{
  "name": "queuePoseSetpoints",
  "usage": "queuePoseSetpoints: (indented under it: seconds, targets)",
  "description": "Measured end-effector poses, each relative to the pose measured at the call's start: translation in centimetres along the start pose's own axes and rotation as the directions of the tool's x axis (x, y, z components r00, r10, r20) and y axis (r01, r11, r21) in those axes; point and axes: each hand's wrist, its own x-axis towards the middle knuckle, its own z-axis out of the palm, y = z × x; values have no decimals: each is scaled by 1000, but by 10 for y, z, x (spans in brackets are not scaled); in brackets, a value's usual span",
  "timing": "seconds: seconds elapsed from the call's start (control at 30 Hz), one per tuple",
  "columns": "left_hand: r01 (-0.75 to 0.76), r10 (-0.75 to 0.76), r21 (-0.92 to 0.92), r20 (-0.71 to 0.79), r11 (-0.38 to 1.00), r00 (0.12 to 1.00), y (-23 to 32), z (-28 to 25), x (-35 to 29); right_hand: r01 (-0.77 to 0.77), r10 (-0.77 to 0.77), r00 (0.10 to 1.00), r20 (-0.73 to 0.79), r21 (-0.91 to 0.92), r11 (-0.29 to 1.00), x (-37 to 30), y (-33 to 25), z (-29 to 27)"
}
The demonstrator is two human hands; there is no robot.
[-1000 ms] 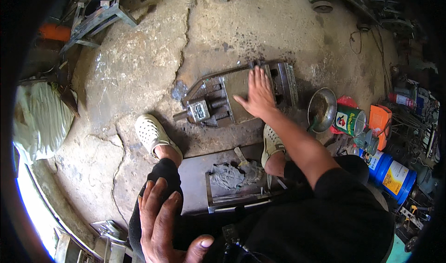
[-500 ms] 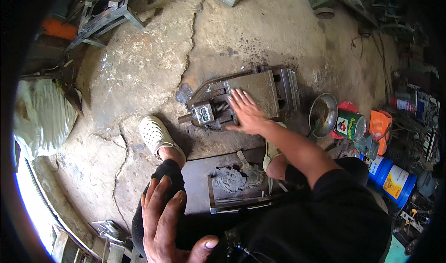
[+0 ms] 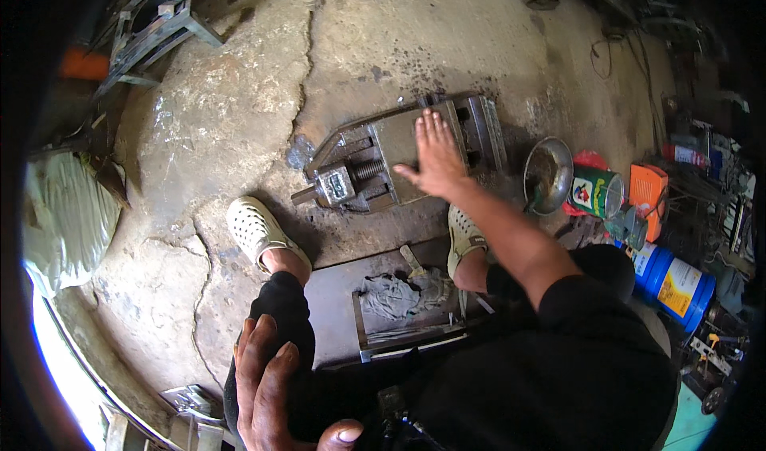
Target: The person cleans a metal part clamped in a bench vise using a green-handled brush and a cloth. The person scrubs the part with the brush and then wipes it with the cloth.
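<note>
A grey steel machine vise [image 3: 399,138] lies on the floor between my feet, its threaded screw [image 3: 369,169] and square end block [image 3: 335,185] toward the left. Flat on the vise's broad top plate rests my right hand [image 3: 437,160], fingers stretched out and the thumb pointing left. Nothing shows in that hand; what lies beneath the palm is hidden. My left hand [image 3: 267,387] hangs over my left knee with its fingers loosely apart and holds nothing. The fingertips look dark with grime.
Right of the vise stand a metal bowl [image 3: 565,176], a green can [image 3: 594,193], an orange box [image 3: 648,189] and a blue bucket [image 3: 692,291]. Near my feet, grey rags [image 3: 391,294] lie in a tray [image 3: 361,323]. A metal frame [image 3: 152,40] stands far left.
My right hand has slid across the vise's top plate, farther from me and slightly right. My left hand stays over the knee. The whole view has shifted slightly.
</note>
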Motion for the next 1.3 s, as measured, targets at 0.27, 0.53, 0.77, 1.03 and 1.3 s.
queuePoseSetpoints:
  seconds: [0.27, 0.53, 0.77, 1.03, 1.3]
  targets:
    - [2, -8, -141, -39, 990, 999, 2, 20, -4, -53, 62, 976, 209, -48, 997, -45, -5, -7]
    - [94, -163, -372, -160, 924, 973, 12, 39, -6, 129, -129, 969, 209, 10, 992, -50, -12, 25]
    - [-116, 115, 18, 53, 993, 992, 18, 17, 12, 367, -415, 885, 209, 232, 901, -73, -8, 30]
    - [-89, 88, 19, 28, 996, 996, 21, 33, 19, 723, -763, 632, 134, 252, 643, -44, 73, 10]
    - [121, -119, 54, -49, 991, 992, 26, 57, 30, 323, -319, 946, -61, 279, 904, -27, 194, -49]
